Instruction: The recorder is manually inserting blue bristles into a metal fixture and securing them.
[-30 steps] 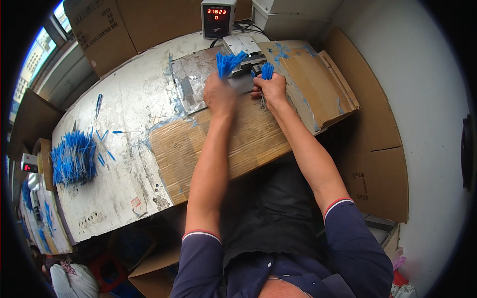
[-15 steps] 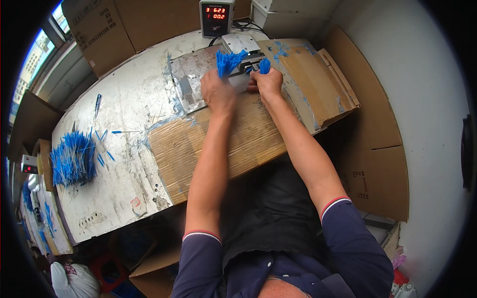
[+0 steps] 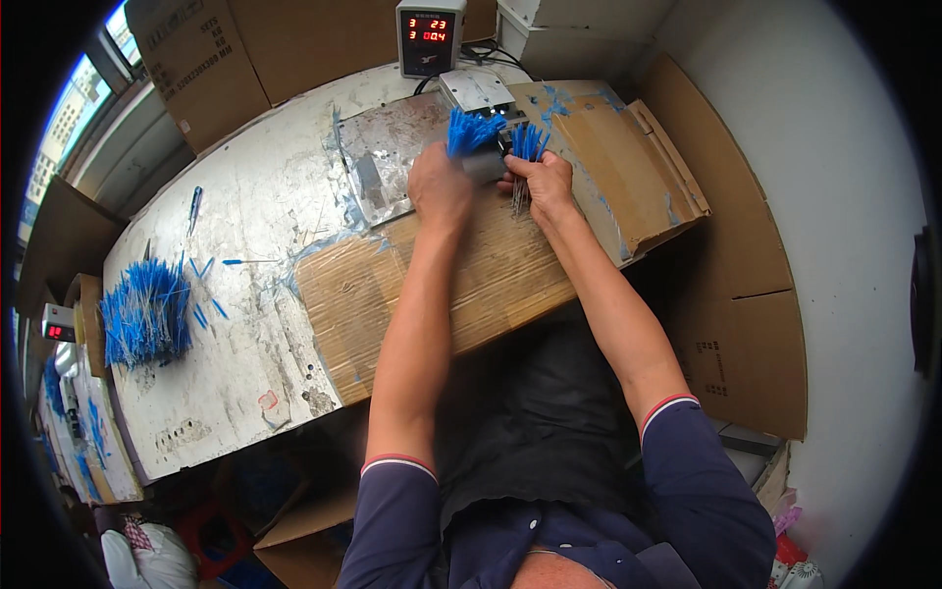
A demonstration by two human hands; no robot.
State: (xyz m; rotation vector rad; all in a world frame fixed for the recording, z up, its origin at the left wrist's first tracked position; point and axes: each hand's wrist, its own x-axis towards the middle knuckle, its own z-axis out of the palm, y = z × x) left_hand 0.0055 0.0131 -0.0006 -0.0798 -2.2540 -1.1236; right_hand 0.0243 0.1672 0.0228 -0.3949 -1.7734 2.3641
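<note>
My left hand [image 3: 439, 187] is closed round a thick bunch of blue-tipped wires [image 3: 474, 130], their blue ends fanning out above the fist. To its right, my right hand [image 3: 547, 185] pinches a smaller bundle of blue-tipped wires [image 3: 528, 141]. Thin silvery stems hang below those fingers. Both hands are beside a small metal device [image 3: 478, 90] at the far side of the table, and the bunches partly hide its front. Motion blurs a grey patch between the hands, so contact with the device is hard to make out.
A large heap of blue-tipped wires [image 3: 147, 312] lies at the table's left, with several loose blue pieces beside it. A pen [image 3: 195, 208] lies farther back. Behind the device stands a box with a red digital display [image 3: 429, 39]. Flattened cardboard [image 3: 422, 285] covers the near edge; a cardboard box [image 3: 628, 177] sits right.
Both hands have shifted slightly right. The right-hand bundle now shows more blue tips and hanging stems. The red figures on the display differ.
</note>
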